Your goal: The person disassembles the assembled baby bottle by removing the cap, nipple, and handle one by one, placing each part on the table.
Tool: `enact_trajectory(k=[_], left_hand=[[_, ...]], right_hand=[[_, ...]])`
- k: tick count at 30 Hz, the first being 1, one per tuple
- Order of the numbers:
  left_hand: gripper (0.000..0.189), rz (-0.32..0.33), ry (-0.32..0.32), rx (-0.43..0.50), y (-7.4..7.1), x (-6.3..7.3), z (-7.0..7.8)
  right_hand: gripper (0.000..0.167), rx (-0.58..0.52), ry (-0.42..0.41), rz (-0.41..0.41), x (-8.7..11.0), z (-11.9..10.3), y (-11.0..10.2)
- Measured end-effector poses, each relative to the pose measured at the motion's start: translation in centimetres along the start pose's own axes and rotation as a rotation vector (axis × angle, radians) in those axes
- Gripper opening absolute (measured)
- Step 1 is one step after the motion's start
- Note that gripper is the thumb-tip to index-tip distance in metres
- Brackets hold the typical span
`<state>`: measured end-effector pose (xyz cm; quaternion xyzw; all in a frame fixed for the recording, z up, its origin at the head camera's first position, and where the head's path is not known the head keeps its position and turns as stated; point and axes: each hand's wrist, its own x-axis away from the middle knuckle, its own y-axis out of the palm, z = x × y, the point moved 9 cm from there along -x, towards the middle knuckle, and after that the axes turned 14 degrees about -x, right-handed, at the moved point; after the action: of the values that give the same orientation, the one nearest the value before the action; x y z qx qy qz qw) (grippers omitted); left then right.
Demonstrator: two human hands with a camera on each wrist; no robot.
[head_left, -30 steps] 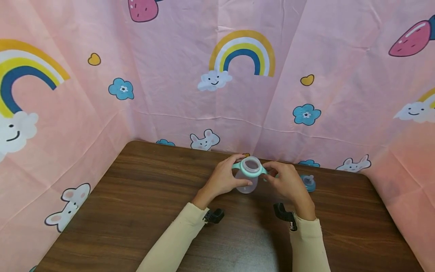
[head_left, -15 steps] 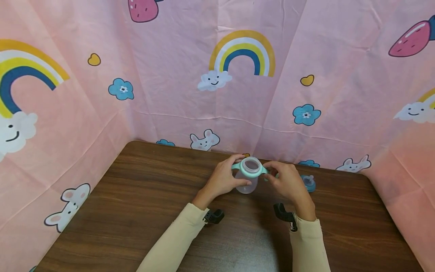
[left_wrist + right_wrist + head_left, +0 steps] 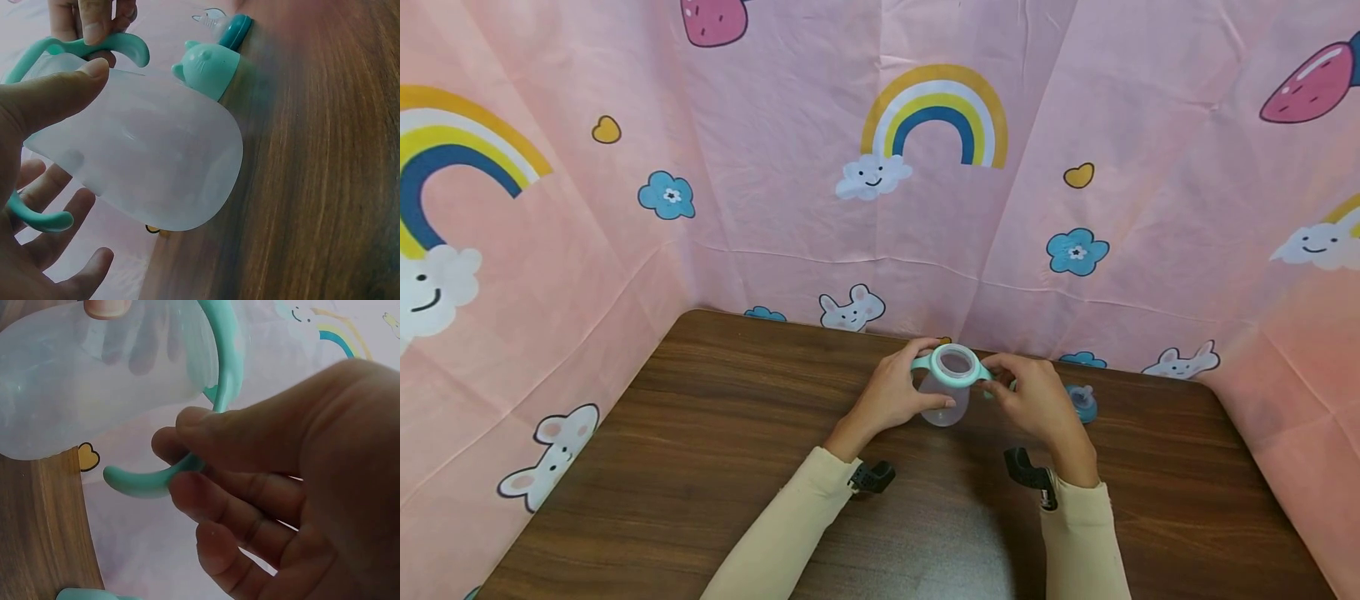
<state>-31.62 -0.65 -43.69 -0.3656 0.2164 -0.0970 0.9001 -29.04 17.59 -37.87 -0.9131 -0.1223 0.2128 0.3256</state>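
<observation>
A clear baby bottle (image 3: 942,408) stands roughly upright at the back middle of the table, its mouth uncovered. Around its neck sits a mint two-handled ring (image 3: 231,350). My left hand (image 3: 891,392) grips the bottle's body from the left, thumb across the near side, with the ring's left handle beside its fingers. On the other side, my right hand (image 3: 1030,396) pinches the ring's right handle (image 3: 140,481) between thumb and fingers. Whether the bottle's base touches the table I cannot tell.
Past the bottle, in the left wrist view, are a mint cap with small ears (image 3: 209,69) and a teal collar with a clear nipple (image 3: 236,31). A pink printed cloth (image 3: 790,208) hangs behind the brown table (image 3: 685,417).
The ring has moved up a little on the bottle's neck, so less of the neck stands above it. Both hands stay almost where they were.
</observation>
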Motion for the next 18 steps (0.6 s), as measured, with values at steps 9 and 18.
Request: enact_trajectory(k=[9,18], left_hand=[[0.095,0.004,0.003,0.017,0.02,-0.08,-0.05],[0.096,-0.013,-0.024,0.009,0.00,-0.06,-0.02]], right_hand=[[0.021,0.000,-0.003,0.005,0.01,-0.27,-0.19],[0.020,0.010,0.005,0.000,0.00,-0.25,-0.30]])
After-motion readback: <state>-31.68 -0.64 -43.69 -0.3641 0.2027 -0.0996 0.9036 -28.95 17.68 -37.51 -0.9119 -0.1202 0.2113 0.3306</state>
